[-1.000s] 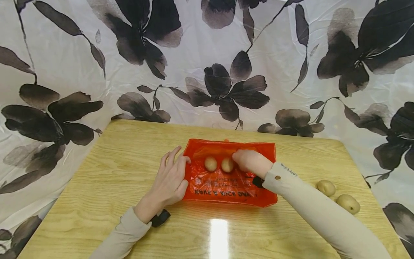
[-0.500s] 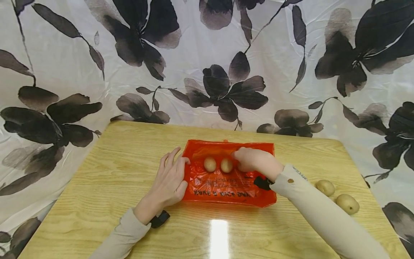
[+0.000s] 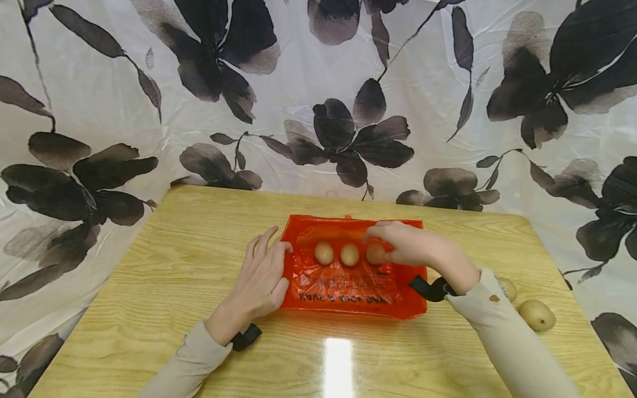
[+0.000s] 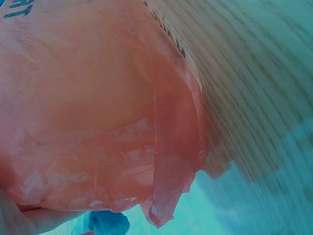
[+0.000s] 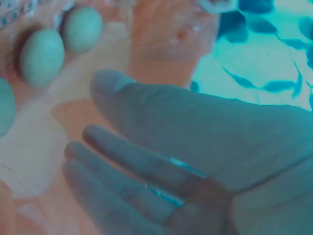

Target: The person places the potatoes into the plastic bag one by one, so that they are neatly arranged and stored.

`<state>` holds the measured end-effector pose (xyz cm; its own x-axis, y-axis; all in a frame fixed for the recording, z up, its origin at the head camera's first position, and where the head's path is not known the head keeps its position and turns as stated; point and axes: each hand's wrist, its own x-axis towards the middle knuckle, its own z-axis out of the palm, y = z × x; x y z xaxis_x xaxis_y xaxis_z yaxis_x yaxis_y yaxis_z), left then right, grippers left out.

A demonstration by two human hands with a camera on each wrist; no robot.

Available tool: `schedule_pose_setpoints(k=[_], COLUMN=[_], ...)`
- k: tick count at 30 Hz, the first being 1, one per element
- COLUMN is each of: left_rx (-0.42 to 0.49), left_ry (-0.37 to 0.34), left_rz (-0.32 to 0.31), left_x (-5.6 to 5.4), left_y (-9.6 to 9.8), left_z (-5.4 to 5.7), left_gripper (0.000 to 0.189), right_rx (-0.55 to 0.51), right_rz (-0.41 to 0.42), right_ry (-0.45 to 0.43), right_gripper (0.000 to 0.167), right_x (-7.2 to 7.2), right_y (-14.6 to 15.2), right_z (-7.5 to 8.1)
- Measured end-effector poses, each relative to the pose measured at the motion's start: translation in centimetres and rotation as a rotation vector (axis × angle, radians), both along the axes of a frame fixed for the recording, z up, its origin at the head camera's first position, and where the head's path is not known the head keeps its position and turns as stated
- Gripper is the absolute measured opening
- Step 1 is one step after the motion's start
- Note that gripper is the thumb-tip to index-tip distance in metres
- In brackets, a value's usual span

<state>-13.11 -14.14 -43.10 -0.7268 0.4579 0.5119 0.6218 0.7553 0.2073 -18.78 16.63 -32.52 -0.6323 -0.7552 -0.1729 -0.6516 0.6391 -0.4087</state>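
Looks like three down, two to go: three potatoes (image 3: 349, 255) sit in a row within the red plastic bag's (image 3: 343, 301) edges, two spare potatoes (image 3: 537, 315) are still out on the counter (image 3: 199, 232). Right hand (image 3: 410, 244) has its fingers spread, gripping nothing, left hand (image 3: 261, 276) hooks the bag's edge

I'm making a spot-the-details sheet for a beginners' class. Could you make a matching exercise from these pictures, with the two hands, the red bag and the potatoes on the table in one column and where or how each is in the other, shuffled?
Column 1
1. Left hand
2. Right hand
3. Red bag
4. Pair of potatoes

Column 2
A. beside the rightmost potato in the bag
B. on the table, by the right sleeve
C. at the bag's left edge
D. with three potatoes in a row in it

Pairs: 1-C, 2-A, 3-D, 4-B
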Motion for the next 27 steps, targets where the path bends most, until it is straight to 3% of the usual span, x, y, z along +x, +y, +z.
schedule_pose_setpoints(k=[6,12,17,22,25,27], left_rx=[0.001,0.001,0.005,0.002,0.005,0.007], left_ry=[0.001,0.002,0.001,0.005,0.009,0.007], left_rz=[-0.001,-0.003,0.000,0.000,-0.001,-0.002], left_x=[0.0,-0.1,-0.1,-0.1,-0.2,-0.2], left_y=[0.1,0.0,0.0,0.0,0.0,0.0], left_z=[0.0,0.1,0.1,0.0,-0.1,-0.1], left_gripper=[0.039,0.040,0.040,0.039,0.039,0.039], right_rx=[-0.254,-0.559,-0.844,-1.148,-1.218,-1.197], right_rz=[0.022,-0.024,-0.101,-0.171,-0.229,-0.292], right_ry=[0.078,0.132,0.106,0.059,0.075,0.113], right_gripper=[0.025,0.029,0.034,0.028,0.024,0.023], right_x=[0.7,1.4,2.1,3.0,3.3,3.5], right_y=[2.2,4.7,6.9,9.8,11.7,12.9], right_z=[-0.2,-0.7,-1.5,-2.3,-2.9,-3.3])
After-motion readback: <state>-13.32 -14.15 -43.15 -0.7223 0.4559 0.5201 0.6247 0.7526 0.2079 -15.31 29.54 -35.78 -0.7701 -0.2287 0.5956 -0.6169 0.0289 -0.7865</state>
